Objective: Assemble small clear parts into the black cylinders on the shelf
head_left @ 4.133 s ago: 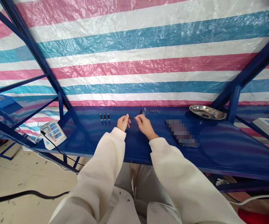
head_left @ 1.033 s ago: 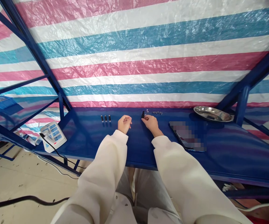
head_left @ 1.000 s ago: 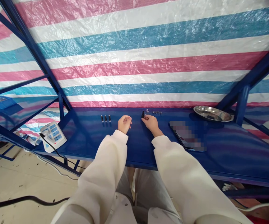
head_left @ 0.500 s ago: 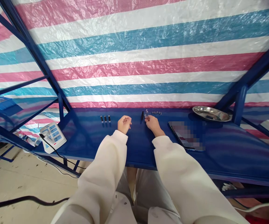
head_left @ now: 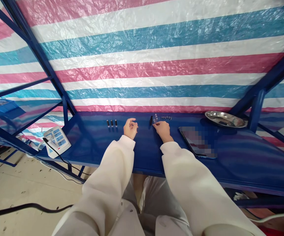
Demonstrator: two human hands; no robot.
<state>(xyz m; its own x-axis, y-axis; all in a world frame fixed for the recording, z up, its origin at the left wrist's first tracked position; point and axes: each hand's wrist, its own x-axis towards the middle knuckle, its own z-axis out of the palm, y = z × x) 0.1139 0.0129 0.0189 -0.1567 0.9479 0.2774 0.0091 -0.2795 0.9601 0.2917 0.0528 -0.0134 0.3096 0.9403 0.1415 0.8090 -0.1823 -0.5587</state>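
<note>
My left hand (head_left: 130, 128) hovers over the blue shelf (head_left: 142, 150), its fingers loosely curled with nothing visible in them. My right hand (head_left: 163, 129) rests on the shelf, fingertips pinched at a small clear piece (head_left: 155, 118) beside a short black tube (head_left: 151, 120). Three small black tubes (head_left: 111, 123) stand in a row to the left of my left hand. A row of tiny dark parts (head_left: 165, 118) lies just beyond my right hand.
A phone (head_left: 197, 142) lies to the right of my right hand. A round metal dish (head_left: 225, 119) sits at the back right by a blue post. A white power strip (head_left: 57, 141) with a black cable lies on the shelf's left end. A striped tarp hangs behind.
My hands were holding a black tube between them; now it stands on the shelf. My right hand has shifted slightly right to the clear piece, and my left hand's fingers have lifted.
</note>
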